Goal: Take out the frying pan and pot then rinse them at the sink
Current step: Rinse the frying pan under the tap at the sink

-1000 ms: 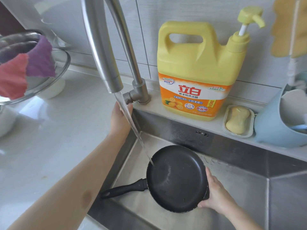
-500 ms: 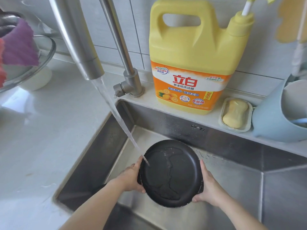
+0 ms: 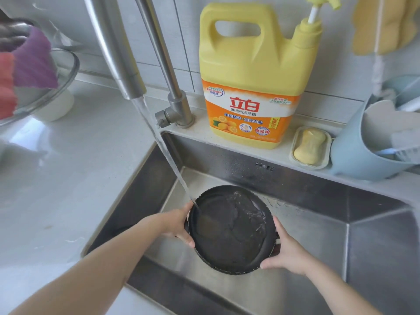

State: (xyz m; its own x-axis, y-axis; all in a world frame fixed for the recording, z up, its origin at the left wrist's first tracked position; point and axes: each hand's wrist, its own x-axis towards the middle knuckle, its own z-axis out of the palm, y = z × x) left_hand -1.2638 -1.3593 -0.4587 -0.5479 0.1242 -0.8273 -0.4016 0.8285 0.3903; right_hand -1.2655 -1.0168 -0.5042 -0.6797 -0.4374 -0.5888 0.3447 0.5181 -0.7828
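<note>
Both hands were on the frying pan [image 3: 230,230] in the head view, my only view here. My left hand [image 3: 176,226] gripped the left rim, fingers curled under the edge, and my right hand [image 3: 285,250] clasped the lower right rim the same way. I judged that two-sided hold was there to steady the pan and tip it, so the water stream [image 3: 168,160] from the faucet [image 3: 113,48] landed near the left rim and sheeted across the dark inside. The pan hung within the sink [image 3: 375,246], above its floor, with its handle hidden behind my left hand. The pot was nowhere in the frame, so I took the rinsing to be at its first half.

For room, the basin lay open to the right and toward me, enough to swing or turn the pan. The left wall of the sink stood near my left wrist, and the back wall sat just behind the pan's far edge. On the ledge above, the detergent jug [image 3: 252,71], soap dish [image 3: 310,147] and blue holder [image 3: 354,155] stood well clear of the pan, though a high lift toward the back could meet them
</note>
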